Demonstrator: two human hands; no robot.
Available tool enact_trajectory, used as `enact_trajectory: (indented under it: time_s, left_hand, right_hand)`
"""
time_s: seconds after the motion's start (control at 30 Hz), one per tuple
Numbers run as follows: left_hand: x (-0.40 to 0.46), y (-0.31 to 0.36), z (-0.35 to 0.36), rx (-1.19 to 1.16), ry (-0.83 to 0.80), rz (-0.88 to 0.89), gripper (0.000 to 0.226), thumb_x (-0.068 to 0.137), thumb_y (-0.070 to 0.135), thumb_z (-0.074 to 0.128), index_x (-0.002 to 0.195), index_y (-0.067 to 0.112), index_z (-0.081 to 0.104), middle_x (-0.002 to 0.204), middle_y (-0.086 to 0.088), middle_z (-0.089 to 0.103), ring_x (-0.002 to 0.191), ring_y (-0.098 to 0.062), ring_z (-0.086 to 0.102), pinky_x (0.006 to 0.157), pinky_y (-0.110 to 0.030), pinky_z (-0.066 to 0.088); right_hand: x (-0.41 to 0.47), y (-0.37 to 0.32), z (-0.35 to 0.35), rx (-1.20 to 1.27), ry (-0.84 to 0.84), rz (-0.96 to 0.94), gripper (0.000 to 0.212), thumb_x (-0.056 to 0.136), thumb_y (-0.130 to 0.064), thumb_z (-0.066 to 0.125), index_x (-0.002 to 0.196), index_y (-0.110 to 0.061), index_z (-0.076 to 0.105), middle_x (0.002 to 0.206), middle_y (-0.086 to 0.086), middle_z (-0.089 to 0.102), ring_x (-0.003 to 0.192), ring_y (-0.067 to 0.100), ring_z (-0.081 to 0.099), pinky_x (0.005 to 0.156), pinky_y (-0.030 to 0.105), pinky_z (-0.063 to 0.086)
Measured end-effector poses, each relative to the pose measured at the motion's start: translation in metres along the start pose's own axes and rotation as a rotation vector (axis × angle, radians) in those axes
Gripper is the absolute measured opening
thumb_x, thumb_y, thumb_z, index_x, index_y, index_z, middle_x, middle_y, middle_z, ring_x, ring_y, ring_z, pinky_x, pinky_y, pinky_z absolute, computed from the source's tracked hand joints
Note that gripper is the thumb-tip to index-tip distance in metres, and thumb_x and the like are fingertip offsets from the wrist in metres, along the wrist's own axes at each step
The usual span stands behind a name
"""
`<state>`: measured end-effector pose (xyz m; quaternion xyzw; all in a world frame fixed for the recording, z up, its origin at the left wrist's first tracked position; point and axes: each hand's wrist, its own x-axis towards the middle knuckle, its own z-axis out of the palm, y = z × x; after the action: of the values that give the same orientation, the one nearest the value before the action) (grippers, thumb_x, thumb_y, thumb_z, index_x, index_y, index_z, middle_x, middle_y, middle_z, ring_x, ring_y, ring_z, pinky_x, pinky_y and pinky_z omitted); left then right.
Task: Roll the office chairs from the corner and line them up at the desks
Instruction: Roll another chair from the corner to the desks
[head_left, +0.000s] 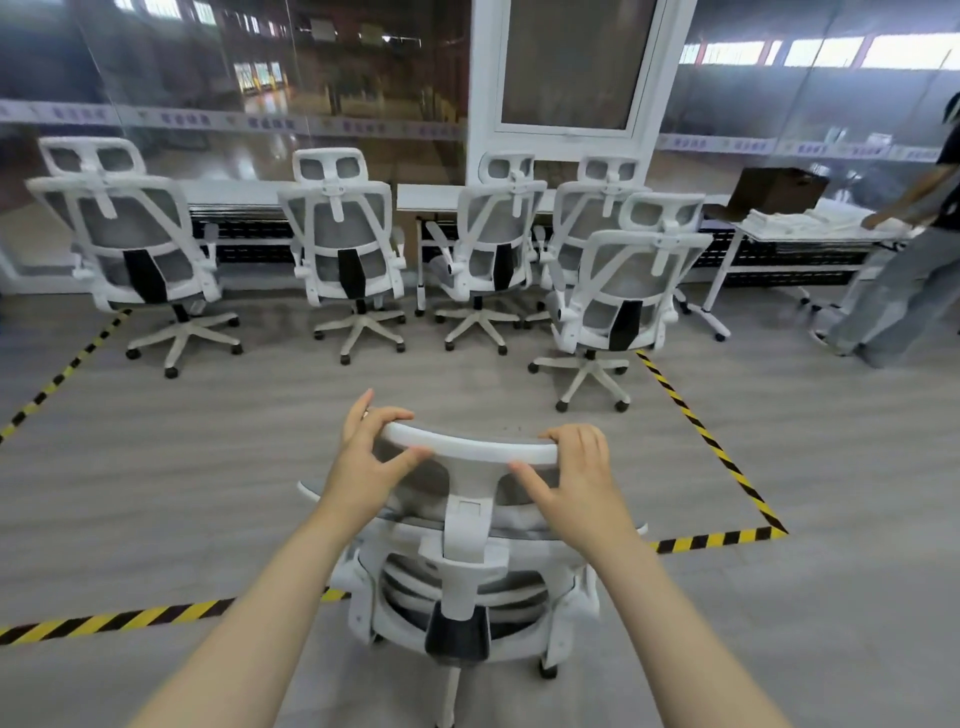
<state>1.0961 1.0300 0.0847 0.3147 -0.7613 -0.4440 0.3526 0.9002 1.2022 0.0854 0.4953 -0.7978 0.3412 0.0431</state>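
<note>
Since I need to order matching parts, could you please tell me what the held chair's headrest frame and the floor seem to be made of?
Headrest frame: apparently moulded white plastic, smooth with a slight sheen, mesh panels inside. Floor: probably grey wood-look vinyl or laminate, matte, showing plank grain.

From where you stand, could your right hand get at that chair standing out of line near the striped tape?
Probably not: the right hand grips the headrest of the near chair, and bare floor separates it from that chair.
</note>
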Motion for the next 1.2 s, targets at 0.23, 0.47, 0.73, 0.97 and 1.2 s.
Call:
enact_trajectory:
  time_s: [0.23, 0.47, 0.73, 0.97, 1.2]
  left_hand:
    - [0.150, -0.027, 0.014, 0.054, -0.027, -0.025, 0.035, 0.074, 0.032, 0.080, 0.098, 0.045, 0.058, 0.151, 0.013, 0.020, 0.130, 0.002, 0.025, 0.103, -0.025, 0.026]
    - [0.305, -0.063, 0.035, 0.119, -0.037, -0.009, 0.032, 0.073, 0.031, 0.081, 0.097, 0.037, 0.061, 0.129, 0.012, 0.033, 0.117, 0.000, 0.039, 0.098, -0.022, 0.031]
    - [0.480, -0.103, 0.074, 0.113, 0.007, 0.021, 0.036, 0.064, 0.046, 0.078, 0.095, 0.042, 0.061, 0.121, 0.020, 0.038, 0.115, 0.012, 0.037, 0.099, -0.021, 0.034]
    - [0.627, -0.125, 0.111, 0.101, 0.054, -0.013, 0.035, 0.070, 0.029, 0.083, 0.096, 0.040, 0.063, 0.118, 0.030, 0.036, 0.116, 0.010, 0.038, 0.102, -0.029, 0.036]
    - [0.760, -0.152, 0.148, 0.118, 0.101, 0.005, 0.034, 0.073, 0.028, 0.081, 0.095, 0.044, 0.060, 0.120, 0.024, 0.036, 0.114, 0.015, 0.034, 0.097, -0.021, 0.032]
  right_hand:
    - [0.145, 0.043, 0.039, 0.049, -0.057, -0.008, 0.048, 0.083, -0.063, 0.052, 0.107, -0.022, 0.047, 0.109, -0.008, 0.040, 0.118, 0.011, 0.033, 0.092, 0.026, 0.039]
    - [0.288, 0.089, 0.084, 0.062, -0.074, -0.004, 0.048, 0.082, -0.062, 0.052, 0.107, -0.021, 0.047, 0.109, -0.007, 0.041, 0.114, 0.009, 0.031, 0.090, 0.022, 0.031]
    - [0.457, 0.159, 0.141, 0.063, -0.031, -0.070, 0.055, 0.083, -0.065, 0.047, 0.111, -0.018, 0.048, 0.115, -0.005, 0.041, 0.117, 0.010, 0.030, 0.095, 0.024, 0.035]
    - [0.609, 0.218, 0.177, 0.073, -0.091, -0.096, 0.050, 0.085, -0.061, 0.052, 0.112, -0.020, 0.047, 0.113, -0.007, 0.040, 0.119, 0.012, 0.031, 0.095, 0.027, 0.039]
    - [0.744, 0.270, 0.209, 0.072, -0.120, -0.107, 0.046, 0.085, -0.057, 0.054, 0.112, -0.020, 0.048, 0.113, -0.008, 0.039, 0.118, 0.011, 0.031, 0.092, 0.022, 0.032]
